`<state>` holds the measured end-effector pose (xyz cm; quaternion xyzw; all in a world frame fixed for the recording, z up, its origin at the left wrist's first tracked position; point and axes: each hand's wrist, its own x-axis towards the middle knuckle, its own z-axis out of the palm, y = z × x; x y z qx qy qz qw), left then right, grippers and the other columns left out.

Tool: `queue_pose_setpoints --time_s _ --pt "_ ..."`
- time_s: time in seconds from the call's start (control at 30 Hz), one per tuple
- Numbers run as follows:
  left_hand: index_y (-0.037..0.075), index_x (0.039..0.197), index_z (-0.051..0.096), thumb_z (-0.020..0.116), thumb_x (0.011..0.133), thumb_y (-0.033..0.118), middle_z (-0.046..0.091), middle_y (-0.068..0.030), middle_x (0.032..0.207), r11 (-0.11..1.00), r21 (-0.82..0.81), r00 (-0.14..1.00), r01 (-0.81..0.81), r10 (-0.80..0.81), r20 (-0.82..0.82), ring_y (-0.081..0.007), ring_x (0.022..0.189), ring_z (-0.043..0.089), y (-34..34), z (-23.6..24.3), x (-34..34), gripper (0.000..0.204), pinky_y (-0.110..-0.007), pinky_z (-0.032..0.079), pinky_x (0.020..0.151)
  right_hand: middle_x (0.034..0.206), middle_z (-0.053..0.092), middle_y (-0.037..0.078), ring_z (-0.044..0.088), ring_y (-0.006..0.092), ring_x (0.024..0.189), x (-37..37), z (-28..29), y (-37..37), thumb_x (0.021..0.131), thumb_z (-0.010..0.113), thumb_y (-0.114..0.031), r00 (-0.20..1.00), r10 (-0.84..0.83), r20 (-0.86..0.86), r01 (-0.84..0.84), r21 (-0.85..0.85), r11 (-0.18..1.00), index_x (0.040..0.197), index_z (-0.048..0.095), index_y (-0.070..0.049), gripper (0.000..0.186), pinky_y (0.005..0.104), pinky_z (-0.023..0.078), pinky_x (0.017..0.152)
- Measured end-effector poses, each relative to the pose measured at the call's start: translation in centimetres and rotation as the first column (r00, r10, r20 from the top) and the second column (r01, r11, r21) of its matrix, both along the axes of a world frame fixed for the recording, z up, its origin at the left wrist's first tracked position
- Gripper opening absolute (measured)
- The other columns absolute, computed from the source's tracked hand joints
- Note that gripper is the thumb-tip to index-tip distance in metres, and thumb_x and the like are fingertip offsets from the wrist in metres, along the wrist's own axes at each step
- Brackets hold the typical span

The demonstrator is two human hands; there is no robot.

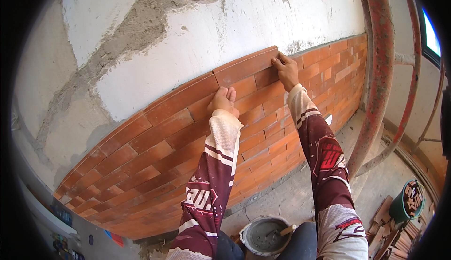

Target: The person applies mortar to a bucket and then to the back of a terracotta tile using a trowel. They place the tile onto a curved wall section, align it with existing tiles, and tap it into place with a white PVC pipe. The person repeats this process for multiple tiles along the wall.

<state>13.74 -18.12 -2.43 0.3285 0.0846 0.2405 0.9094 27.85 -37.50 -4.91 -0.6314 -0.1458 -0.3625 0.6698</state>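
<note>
A long reddish brick tile (246, 66) sits in the top row on the wall, beside the joint with the tile (181, 98) to its left. My right hand (286, 71) pinches its right end between thumb and fingers. Below the joint, my left hand (225, 102) rests against the brick facing, fingers loosely bent and apart, fingertips by the tile's lower edge. Nothing shows in its palm. Rows of orange-red brick tiles (155, 154) cover the wall beneath both hands. Above them the wall (197, 43) is white with rough grey mortar patches.
A bucket of grey mortar (257, 250) with a wooden-handled tool (289, 230) in it stands between my legs. Rusty red scaffold tubes (379, 62) rise at the right. On the floor lie stacked tiles (399, 243) and a green bucket (397, 208) of tile pieces.
</note>
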Motion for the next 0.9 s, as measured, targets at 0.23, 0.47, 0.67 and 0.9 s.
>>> queue_pose_setpoints --time_s 0.23,0.47,0.67,0.9 --pt "-0.014 0.117 0.047 0.053 0.089 0.004 0.055 -0.0224 0.114 0.999 0.023 0.999 -0.036 0.037 -0.028 -0.0266 0.097 0.062 -0.7 0.0 0.4 0.034 -0.029 0.054 0.090 0.086 0.058 0.005 0.051 0.0117 0.079 -0.3 -0.5 -0.2 0.085 0.065 -0.014 0.996 -0.056 0.076 0.060 -0.056 0.997 0.123 0.055 0.003 0.043 0.0253 0.043 0.072" --pt "-0.014 0.117 0.049 0.052 0.091 0.002 0.058 -0.0223 0.111 0.998 0.050 0.998 -0.036 0.039 -0.044 -0.0251 0.098 0.063 -0.2 0.4 -0.2 0.031 -0.028 0.054 0.090 0.110 0.062 0.023 0.062 0.0296 0.100 -0.9 0.0 0.3 0.083 0.066 -0.017 0.998 -0.054 0.027 0.056 -0.055 0.997 0.124 0.055 -0.001 0.046 0.0336 0.047 0.086" --pt "-0.016 0.119 0.045 0.050 0.091 0.002 0.053 -0.0233 0.117 0.996 0.084 1.000 0.006 -0.006 0.000 -0.0275 0.104 0.059 0.0 -0.1 0.2 0.033 -0.030 0.052 0.093 0.111 0.062 0.023 0.062 0.0282 0.100 -0.9 0.2 0.1 0.083 0.066 -0.016 0.998 -0.065 -0.001 0.065 -0.084 0.994 0.123 0.055 0.000 0.045 0.0329 0.047 0.087" --pt "-0.013 0.114 0.048 0.053 0.086 -0.001 0.055 -0.0193 0.110 0.999 0.038 0.999 0.013 -0.015 0.029 -0.0272 0.100 0.060 0.4 -0.6 0.8 0.031 -0.031 0.053 0.091 0.104 0.063 0.024 0.063 0.0319 0.095 -0.5 0.1 -0.2 0.083 0.065 -0.021 0.991 -0.134 0.027 0.137 -0.183 0.974 0.124 0.055 -0.002 0.046 0.0350 0.047 0.083"
